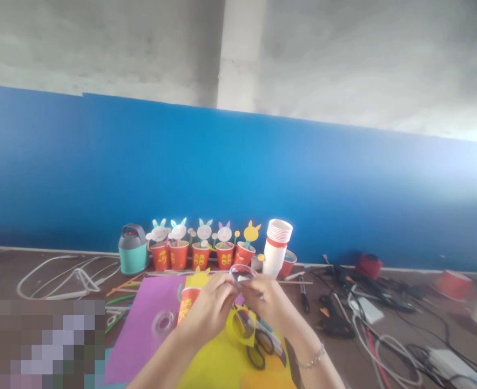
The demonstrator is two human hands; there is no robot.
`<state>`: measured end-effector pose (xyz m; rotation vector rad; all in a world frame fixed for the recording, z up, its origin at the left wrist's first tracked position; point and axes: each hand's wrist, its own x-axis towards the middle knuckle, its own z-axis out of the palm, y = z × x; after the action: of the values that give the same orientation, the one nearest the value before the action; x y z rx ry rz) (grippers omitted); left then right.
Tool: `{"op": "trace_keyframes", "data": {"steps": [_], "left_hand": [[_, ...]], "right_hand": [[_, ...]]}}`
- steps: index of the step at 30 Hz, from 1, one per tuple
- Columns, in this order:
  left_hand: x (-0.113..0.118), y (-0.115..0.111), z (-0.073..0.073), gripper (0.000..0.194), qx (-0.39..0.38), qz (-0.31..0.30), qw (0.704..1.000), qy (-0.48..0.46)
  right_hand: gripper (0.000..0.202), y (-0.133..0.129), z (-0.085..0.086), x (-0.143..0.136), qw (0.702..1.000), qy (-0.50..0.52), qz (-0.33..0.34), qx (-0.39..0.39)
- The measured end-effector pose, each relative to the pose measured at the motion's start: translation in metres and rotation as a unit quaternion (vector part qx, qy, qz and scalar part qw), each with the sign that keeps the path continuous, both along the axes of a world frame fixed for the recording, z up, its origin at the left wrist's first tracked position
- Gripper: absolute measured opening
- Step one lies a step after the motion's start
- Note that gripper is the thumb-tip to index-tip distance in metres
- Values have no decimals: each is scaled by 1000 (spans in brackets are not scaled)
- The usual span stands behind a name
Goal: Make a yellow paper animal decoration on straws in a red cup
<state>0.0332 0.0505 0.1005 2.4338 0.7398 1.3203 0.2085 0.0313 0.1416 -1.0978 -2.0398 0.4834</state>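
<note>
Both hands meet over the craft papers, around a clear ring that looks like a roll of clear tape (242, 272). My left hand (216, 302) is closed on its left side, and my right hand (268, 302) pinches its right side; the fingertips are partly hidden. Just left of my left hand, a red paper cup (186, 301) with yellow print is tilted, a yellow paper cutout (198, 278) behind it. Black-handled scissors (257, 354) lie below my right hand on yellow paper (209, 362). Another tape roll (164, 322) rests on purple paper (135, 335).
Red cups (225, 256) with paper animal faces stand along the blue partition (206, 162). Beside them are stacked white cups (275, 254) and a teal-and-grey container (133, 254). A black marker (303, 294), glue gun (334, 319) and tangled cables (388, 346) lie at right.
</note>
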Motion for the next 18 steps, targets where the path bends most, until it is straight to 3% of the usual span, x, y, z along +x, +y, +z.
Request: {"op": "trace_keyframes", "data": {"steps": [6, 11, 15, 18], "left_hand": [[-4, -4, 0, 21, 74, 39, 994, 70], [-4, -8, 5, 21, 105, 51, 991, 73], [-8, -9, 11, 23, 84, 38, 994, 59], [-14, -6, 17, 18, 10, 29, 999, -11]], "right_hand": [[42, 0, 1, -4, 1000, 9, -12, -8], [41, 1, -3, -11, 977, 152, -10, -149], [38, 6, -7, -3, 958, 221, -35, -177], [35, 16, -16, 20, 967, 162, -128, -146]]}}
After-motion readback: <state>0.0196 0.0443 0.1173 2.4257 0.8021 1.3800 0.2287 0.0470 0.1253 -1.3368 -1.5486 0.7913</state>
